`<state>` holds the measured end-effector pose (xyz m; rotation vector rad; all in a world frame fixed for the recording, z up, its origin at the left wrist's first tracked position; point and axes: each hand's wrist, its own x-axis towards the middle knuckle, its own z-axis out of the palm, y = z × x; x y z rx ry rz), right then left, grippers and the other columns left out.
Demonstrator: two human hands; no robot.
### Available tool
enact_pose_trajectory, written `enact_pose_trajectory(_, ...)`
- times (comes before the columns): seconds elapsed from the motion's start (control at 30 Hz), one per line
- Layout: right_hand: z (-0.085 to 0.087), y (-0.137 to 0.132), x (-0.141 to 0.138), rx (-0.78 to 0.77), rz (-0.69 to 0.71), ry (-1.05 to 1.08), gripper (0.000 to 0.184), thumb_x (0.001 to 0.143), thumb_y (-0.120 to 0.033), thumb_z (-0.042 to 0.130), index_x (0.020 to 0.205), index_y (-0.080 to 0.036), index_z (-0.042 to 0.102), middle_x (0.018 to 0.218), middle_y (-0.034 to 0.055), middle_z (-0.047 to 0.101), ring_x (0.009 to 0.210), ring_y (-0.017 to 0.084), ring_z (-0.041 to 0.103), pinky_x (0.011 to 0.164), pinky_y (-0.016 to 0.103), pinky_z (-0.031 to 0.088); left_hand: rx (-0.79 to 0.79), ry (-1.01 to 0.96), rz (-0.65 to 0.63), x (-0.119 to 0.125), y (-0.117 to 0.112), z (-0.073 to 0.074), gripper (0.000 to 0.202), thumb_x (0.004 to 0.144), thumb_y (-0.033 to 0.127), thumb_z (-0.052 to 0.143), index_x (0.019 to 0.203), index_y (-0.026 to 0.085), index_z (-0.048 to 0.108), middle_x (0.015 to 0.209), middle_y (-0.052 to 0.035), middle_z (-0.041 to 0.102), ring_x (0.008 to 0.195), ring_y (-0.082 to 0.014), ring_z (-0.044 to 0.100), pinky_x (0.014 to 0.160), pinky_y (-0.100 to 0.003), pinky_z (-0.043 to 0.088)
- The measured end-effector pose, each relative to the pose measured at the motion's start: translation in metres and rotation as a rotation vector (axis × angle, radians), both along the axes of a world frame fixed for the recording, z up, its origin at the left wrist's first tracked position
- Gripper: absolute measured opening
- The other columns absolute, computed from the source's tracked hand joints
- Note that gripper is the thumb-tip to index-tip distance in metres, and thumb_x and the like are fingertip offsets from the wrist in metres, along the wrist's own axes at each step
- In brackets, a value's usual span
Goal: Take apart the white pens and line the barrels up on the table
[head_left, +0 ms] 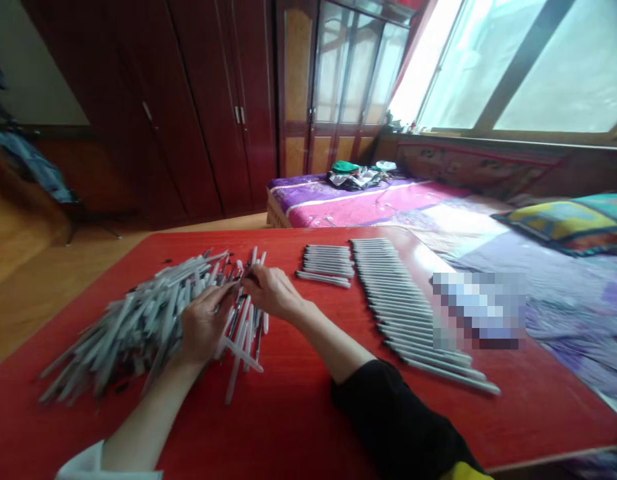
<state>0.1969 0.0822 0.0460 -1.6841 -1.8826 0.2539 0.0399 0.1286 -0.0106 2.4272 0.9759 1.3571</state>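
My left hand [206, 323] and my right hand [276, 291] meet fingertip to fingertip over loose pen parts. Both are closed in a pinch around something small and dark, mostly hidden by the fingers. Under and beside them lie scattered clear pen barrels [242, 351] and thin dark refills. To the left spreads a big heap of translucent pen barrels [133, 327]. On the right, capped pens [403, 300] lie side by side in a long row, dark ends to the left. A shorter stack of pens [327, 260] lies between that row and my right hand.
The red table [298, 413] carries everything. A blurred-out object [476, 307] lies at its right edge. Beyond stands a bed [348, 210] with folded clothes [356, 175] and a pillow [573, 223]. Dark red wardrobes [203, 113] line the back wall.
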Motion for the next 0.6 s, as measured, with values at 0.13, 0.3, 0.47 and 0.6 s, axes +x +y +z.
enact_pose_trajectory(0.13,-0.0011,-0.0013,-0.0027,-0.019,-0.061,-0.09,0.023,0.088,-0.032,0.037,0.094,-0.018,0.054,0.072,0.0051,0.064,0.062,0.017,0.057,0.051,0.025,0.024,0.055,0.044,0.01,-0.0017,0.0038,-0.0039,0.027,0.085,0.036,0.048,0.098,0.019,0.065,0.091,-0.0044,0.068,0.081,-0.0171,0.064,0.072,-0.026,0.047)
enact_pose_trajectory(0.3,0.0002,0.0025,0.0025,-0.002,0.046,-0.059,0.019,0.086,-0.032,0.04,0.088,-0.019,0.053,0.076,0.0057,0.065,0.07,0.018,0.059,0.053,0.024,0.028,0.043,0.053,0.035,-0.0028,0.0037,-0.0044,0.026,0.085,0.039,0.049,0.098,0.023,0.064,0.089,-0.0007,0.067,0.078,-0.017,0.064,0.069,-0.026,0.047)
enact_pose_trajectory(0.47,0.0022,0.0022,0.0038,-0.026,0.052,-0.053,0.017,0.084,-0.031,0.042,0.09,-0.019,0.052,0.081,0.0072,0.066,0.074,0.02,0.061,0.055,0.024,0.033,0.043,0.043,0.04,-0.0039,0.0055,-0.0071,0.02,0.083,0.036,0.052,0.101,0.034,0.061,0.091,0.0075,0.066,0.081,-0.0168,0.064,0.071,-0.028,0.05)
enact_pose_trajectory(0.6,-0.0004,0.0014,-0.0007,-0.084,-0.016,-0.063,0.022,0.084,-0.036,0.04,0.093,-0.02,0.052,0.081,0.0081,0.066,0.07,0.023,0.062,0.051,0.025,0.034,0.081,0.02,0.049,-0.005,0.0084,-0.0107,0.022,0.08,0.036,0.055,0.101,0.039,0.061,0.088,0.0098,0.067,0.076,-0.0175,0.065,0.065,-0.029,0.05)
